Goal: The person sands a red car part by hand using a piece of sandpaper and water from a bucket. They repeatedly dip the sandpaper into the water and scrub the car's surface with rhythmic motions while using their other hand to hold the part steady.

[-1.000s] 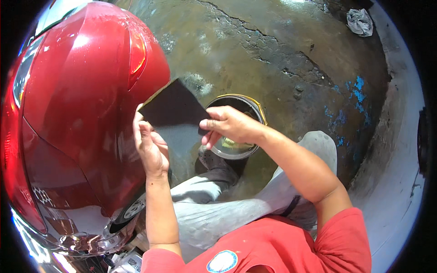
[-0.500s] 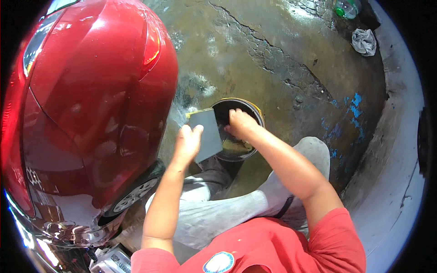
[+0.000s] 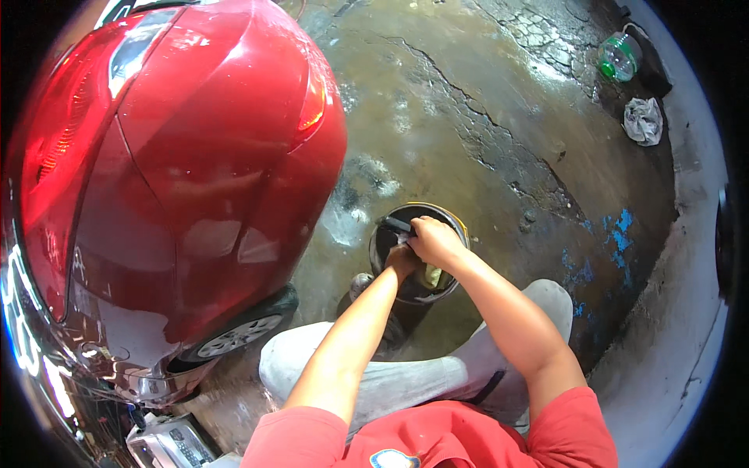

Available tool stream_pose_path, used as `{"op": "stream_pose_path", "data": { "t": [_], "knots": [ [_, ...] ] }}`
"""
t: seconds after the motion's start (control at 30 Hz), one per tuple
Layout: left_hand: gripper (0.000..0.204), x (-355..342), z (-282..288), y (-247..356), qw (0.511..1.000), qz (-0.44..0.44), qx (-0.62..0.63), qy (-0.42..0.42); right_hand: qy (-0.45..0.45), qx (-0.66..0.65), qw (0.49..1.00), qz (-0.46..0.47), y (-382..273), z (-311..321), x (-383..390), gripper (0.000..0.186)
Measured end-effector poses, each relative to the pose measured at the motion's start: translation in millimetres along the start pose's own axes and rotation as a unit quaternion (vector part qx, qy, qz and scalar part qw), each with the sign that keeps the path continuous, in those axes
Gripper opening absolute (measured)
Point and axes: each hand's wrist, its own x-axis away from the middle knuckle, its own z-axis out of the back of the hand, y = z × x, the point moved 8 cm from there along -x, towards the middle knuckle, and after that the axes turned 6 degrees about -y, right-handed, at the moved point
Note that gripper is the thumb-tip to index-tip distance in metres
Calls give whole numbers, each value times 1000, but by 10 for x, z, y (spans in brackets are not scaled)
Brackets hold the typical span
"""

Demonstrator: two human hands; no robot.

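Observation:
Both my hands are together inside the mouth of a black bucket (image 3: pixel 374 257) on the floor between my legs. My left hand (image 3: pixel 401 260) sits lower and is closed, its fingertips hidden by the bucket and my other hand. My right hand (image 3: pixel 437 240) is curled just above it, knuckles up. A flat grey sheet (image 3: pixel 396 225), seen nearly edge-on as a dark strip, juts out left of my right fingers and appears gripped between both hands. Beneath my right hand, a yellowish piece (image 3: pixel 431 274), perhaps a sponge, shows inside the bucket.
A glossy red car (image 3: pixel 211 140) fills the left, its wheel (image 3: pixel 238 335) near my knee. Cracked, wet floor (image 3: pixel 484 226) stretches ahead. Far right, a plastic bottle (image 3: pixel 619 58) and crumpled bag (image 3: pixel 644 122) lie by a pale wall (image 3: pixel 686 257). A silvery box-like device (image 3: pixel 172 443) stands lower left.
My left hand has moved right with the grey sheet, from the bucket's left side to my right hand. The sheet has turned from face-on to nearly edge-on. The view has shifted.

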Motion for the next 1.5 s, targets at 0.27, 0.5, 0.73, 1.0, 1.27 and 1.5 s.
{"op": "stream_pose_path", "data": {
  "t": [0.27,0.5,0.73,1.0,1.27,1.5],
  "knots": [
    [53,1286,1523,40,931,150,316,104,22,-531,843,84,-219,753,-36,49],
    [48,1453,2075,-103,743,-25,616,261,86,-615,782,51,-118,816,-87,73],
    [63,1404,1987,146,686,-57,690,224,151,-300,938,84,-568,772,193,88],
    [47,1427,1911,384,661,-119,704,230,200,-225,950,87,-778,683,253,88],
    [60,1511,1958,500,711,-113,675,164,113,-452,885,17,-586,426,103,82],
    [94,1737,2188,1056,916,-287,180,213,11,-815,580,-22,-374,354,-8,45]
  ]
}}
